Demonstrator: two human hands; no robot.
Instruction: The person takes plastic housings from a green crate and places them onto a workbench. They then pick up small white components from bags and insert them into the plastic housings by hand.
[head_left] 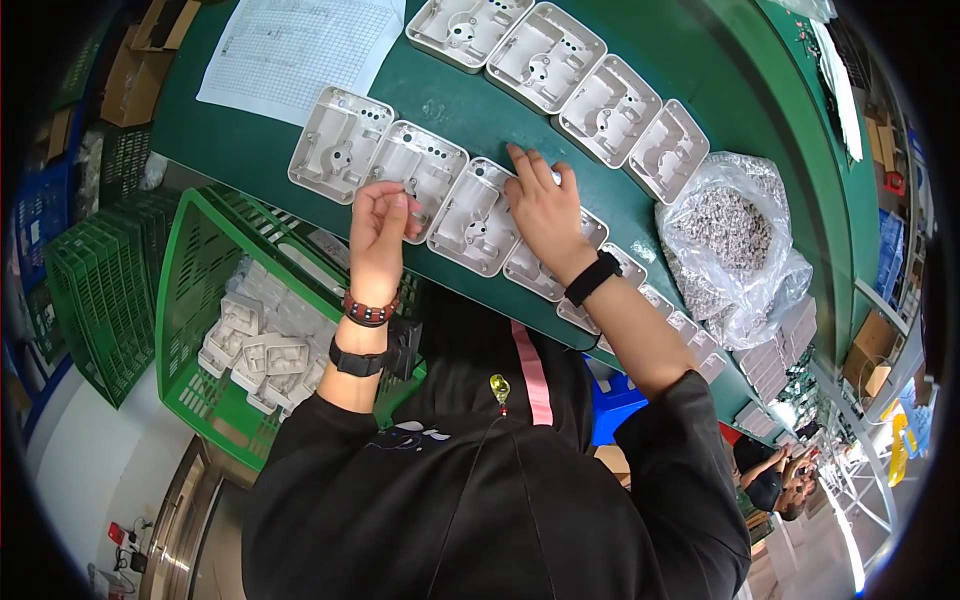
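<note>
My left hand [381,228] is closed in a pinch over a light grey plastic housing [432,150] in the near row. Whatever its fingertips hold, if anything, is hidden or too small to name. My right hand [546,210] reaches palm down, fingers apart, beside another open housing [476,217] in that row. A small pale spot shows between its fingers; I cannot tell what it is. Under the right wrist lies a further housing [527,272], partly covered. Each housing is a rounded tray with a round boss and small holes inside.
A far row of housings [545,57] curves across the green table [440,90]. A clear bag [735,225] of small grey parts stands at right, a printed sheet [300,55] at upper left. Below the table edge, a green crate [175,330] holds grey housings. Another person [768,480] works far right.
</note>
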